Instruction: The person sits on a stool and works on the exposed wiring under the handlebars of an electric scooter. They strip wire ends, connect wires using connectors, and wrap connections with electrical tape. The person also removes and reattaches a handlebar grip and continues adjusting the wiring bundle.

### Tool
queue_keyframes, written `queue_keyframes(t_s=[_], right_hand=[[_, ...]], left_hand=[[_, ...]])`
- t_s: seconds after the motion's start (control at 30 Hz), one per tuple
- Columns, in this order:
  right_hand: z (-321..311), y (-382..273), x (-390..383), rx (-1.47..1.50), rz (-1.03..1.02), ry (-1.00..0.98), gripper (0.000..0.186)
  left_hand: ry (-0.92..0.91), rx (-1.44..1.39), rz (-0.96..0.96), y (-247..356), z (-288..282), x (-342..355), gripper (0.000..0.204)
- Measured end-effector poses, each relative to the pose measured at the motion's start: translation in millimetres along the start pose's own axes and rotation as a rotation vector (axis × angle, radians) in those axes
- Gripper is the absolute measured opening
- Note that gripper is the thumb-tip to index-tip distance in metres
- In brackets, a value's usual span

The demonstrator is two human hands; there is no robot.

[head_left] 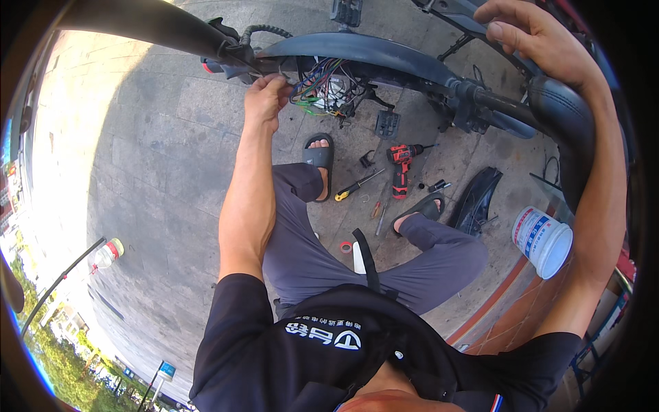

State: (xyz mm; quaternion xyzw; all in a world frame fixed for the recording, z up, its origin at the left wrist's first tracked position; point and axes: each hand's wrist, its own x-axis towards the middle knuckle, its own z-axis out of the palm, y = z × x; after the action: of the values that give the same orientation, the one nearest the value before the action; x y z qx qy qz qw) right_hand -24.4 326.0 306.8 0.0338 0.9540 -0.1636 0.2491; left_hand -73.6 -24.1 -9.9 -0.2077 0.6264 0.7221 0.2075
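The wire bundle is pinched by the left hand; the right hand, partly cut off, is curled over the scooter frame.

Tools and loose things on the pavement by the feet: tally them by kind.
Cordless drill: 1
Screwdrivers: 2
Roll of red tape: 1
White tub: 1
Black fairing panel: 1
Total: 6

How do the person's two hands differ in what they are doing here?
The left hand is pinched at the bundle of coloured wires under the handlebar cover, while the right hand rests on a dark frame part higher up. The left hand's fingers are closed together; the right hand's fingers curl loosely over the part. The left arm reaches straight ahead; the right arm bends around the handlebar grip. Both are bare.
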Motion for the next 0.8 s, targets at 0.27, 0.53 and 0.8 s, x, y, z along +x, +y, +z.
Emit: queue_keyframes(t_s=[0.27, 0.53, 0.8], right_hand=[[0.2, -16.4, -17.6, -0.051, 0.015, 0.045, 0.036], [13.3, -15.4, -19.2, -0.088, 0.040, 0.145, 0.036], [19.8, -9.0, -17.8, -0.070, -0.016, 0.162, 0.036]], left_hand=[[-0.026, 0.062, 0.007, -2.3, -0.7, 7.8, 0.019], [-0.015, 0.087, -0.027, -2.0, 4.9, 7.1, 0.012], [-0.018, 0.134, -0.026, -6.4, 14.6, 5.3, 0.014]])
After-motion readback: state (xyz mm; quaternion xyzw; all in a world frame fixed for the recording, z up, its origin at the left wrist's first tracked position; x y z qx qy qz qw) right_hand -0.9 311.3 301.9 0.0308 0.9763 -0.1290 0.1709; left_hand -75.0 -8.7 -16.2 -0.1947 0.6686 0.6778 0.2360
